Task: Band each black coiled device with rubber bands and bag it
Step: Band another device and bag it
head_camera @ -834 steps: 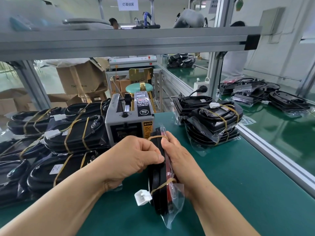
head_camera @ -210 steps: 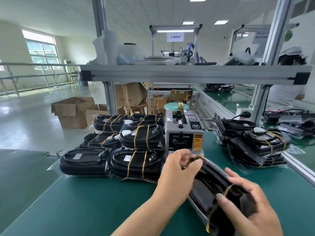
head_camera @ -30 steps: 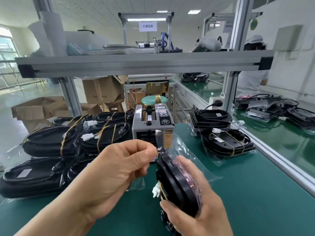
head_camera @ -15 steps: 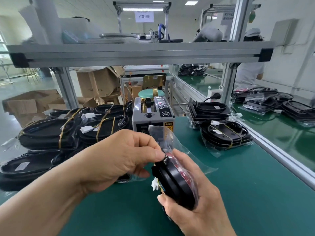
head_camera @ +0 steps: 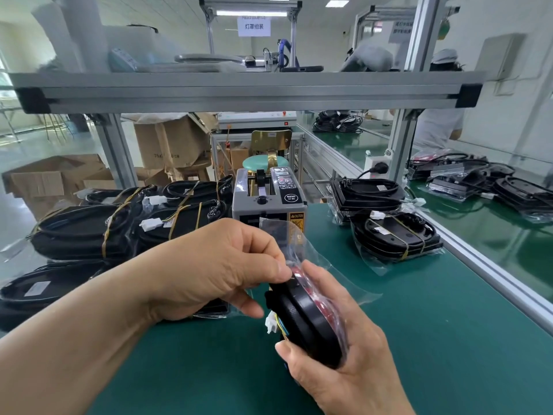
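Cradling the black coiled device [head_camera: 302, 319] on edge in the curled right hand [head_camera: 344, 381], just above the green surface [head_camera: 449, 339] and seemingly partly inside the clear bag [head_camera: 338, 283], while pinching the bag's upper edge against the device's top with the left hand [head_camera: 215, 271]. Risking, most likely, snagging the white connector [head_camera: 270, 322] on the film or tearing the thin mouth by tugging too hard, and dropping the device onto the surface by loosening the lower grip. Working in front of the tape dispenser [head_camera: 269, 202], beside the banded stack [head_camera: 89, 232] at the left.
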Available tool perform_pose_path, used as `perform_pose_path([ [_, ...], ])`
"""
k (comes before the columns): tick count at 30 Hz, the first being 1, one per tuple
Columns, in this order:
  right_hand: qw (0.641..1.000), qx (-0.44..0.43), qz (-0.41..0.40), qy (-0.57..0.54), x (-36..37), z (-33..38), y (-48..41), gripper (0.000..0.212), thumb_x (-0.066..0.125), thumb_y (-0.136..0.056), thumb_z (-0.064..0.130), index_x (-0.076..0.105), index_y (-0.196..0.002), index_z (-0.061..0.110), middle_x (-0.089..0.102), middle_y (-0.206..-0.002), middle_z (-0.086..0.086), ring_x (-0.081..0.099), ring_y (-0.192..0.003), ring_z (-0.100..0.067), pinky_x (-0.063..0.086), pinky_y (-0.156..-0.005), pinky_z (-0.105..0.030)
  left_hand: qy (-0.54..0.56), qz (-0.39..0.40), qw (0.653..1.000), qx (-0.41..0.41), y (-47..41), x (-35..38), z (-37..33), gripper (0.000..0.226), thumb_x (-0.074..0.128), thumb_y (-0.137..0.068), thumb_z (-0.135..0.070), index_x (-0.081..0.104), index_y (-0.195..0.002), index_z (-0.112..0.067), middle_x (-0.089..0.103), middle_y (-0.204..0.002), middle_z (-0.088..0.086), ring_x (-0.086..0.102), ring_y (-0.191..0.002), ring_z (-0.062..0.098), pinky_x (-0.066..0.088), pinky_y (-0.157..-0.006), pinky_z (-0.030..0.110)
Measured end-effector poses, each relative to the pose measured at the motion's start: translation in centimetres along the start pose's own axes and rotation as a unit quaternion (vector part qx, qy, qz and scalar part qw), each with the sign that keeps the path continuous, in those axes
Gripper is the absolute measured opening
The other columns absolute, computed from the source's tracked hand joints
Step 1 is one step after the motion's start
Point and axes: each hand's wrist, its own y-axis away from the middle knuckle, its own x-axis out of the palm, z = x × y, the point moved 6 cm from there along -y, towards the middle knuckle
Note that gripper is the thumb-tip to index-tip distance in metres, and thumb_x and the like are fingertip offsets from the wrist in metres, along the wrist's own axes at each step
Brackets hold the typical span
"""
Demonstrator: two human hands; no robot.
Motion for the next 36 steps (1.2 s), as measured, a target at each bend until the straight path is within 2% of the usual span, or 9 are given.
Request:
perform_pose_path([
  [6, 1.0, 0.003, 0.0, -0.017, 0.1, 0.2, 0.0, 0.081, 0.078, -0.065, 0.029, 0.045, -0.136, 0.052, 0.058, -0.138, 0.012, 0.062, -0.12, -0.012, 0.052, -0.094, -0.02, 0.011, -0.022, 1.0, 0.01, -0.1, 0.0, 0.2, 0.015, 0.073, -0.084, -0.01, 0.069, -0.07, -0.011, 0.063, -0.066, -0.002, 0.059, -0.057, 0.005, 0.054, -0.054, 0.023],
  [11, 1.0, 0.005, 0.002, -0.004, 0.1, 0.1, 0.1, 0.084, 0.08, -0.064, 0.024, 0.045, -0.134, 0.056, 0.059, -0.137, 0.014, 0.062, -0.12, -0.009, 0.051, -0.094, -0.018, 0.001, -0.017, 1.0, 0.012, -0.2, -0.2, 0.3, 0.011, 0.076, -0.073, -0.021, 0.07, -0.067, -0.013, 0.068, -0.073, 0.003, 0.063, -0.061, 0.006, 0.054, -0.056, 0.023],
  [15, 1.0, 0.006, 0.003, -0.001, 0.0, 0.2, 0.1, 0.086, 0.08, -0.064, 0.018, 0.045, -0.134, 0.056, 0.058, -0.138, 0.016, 0.061, -0.121, -0.008, 0.051, -0.094, -0.017, 0.0, -0.003, 1.0, 0.008, -0.3, -0.2, 0.3, 0.011, 0.076, -0.072, -0.021, 0.07, -0.069, -0.013, 0.065, -0.07, 0.001, 0.061, -0.061, 0.006, 0.055, -0.058, 0.024],
  [20, 1.0, 0.009, 0.0, 0.0, 0.0, 0.2, 0.1, 0.087, 0.081, -0.063, 0.016, 0.046, -0.133, 0.055, 0.062, -0.133, 0.015, 0.064, -0.116, -0.008, 0.051, -0.09, -0.015, 0.054, 0.018, 0.998, -0.001, -0.2, -0.4, 0.4, 0.015, 0.077, -0.066, -0.027, 0.069, -0.067, -0.015, 0.049, -0.058, -0.003, 0.048, -0.052, 0.006, 0.055, -0.06, 0.027],
  [27, 1.0, 0.006, 0.001, -0.011, 0.1, 0.2, 0.1, 0.086, 0.081, -0.065, 0.017, 0.046, -0.134, 0.055, 0.06, -0.136, 0.012, 0.063, -0.118, -0.011, 0.052, -0.091, -0.017, -0.023, 0.029, 0.999, 0.025, -0.1, -0.3, -0.2, 0.012, 0.068, -0.082, -0.017, 0.069, -0.07, -0.019, 0.063, -0.06, -0.01, 0.061, -0.057, 0.001, 0.057, -0.068, 0.025],
  [32, 1.0, 0.002, 0.002, -0.014, 0.1, 0.2, 0.1, 0.083, 0.079, -0.065, 0.025, 0.045, -0.134, 0.057, 0.059, -0.137, 0.012, 0.063, -0.119, -0.011, 0.052, -0.092, -0.017, -0.042, 0.014, 0.999, 0.017, -0.1, -0.3, -0.4, 0.011, 0.071, -0.079, -0.02, 0.07, -0.069, -0.018, 0.07, -0.074, 0.0, 0.066, -0.068, 0.008, 0.058, -0.069, 0.028],
  [36, 1.0, -0.003, -0.001, -0.019, 0.2, 0.2, 0.0, 0.082, 0.078, -0.065, 0.027, 0.046, -0.134, 0.055, 0.058, -0.138, 0.012, 0.062, -0.12, -0.01, 0.052, -0.091, -0.016, -0.06, -0.007, 0.998, 0.006, 0.1, -0.3, -0.6, 0.017, 0.074, -0.086, -0.013, 0.07, -0.07, -0.014, 0.071, -0.075, 0.003, 0.067, -0.069, 0.01, 0.06, -0.07, 0.031],
])
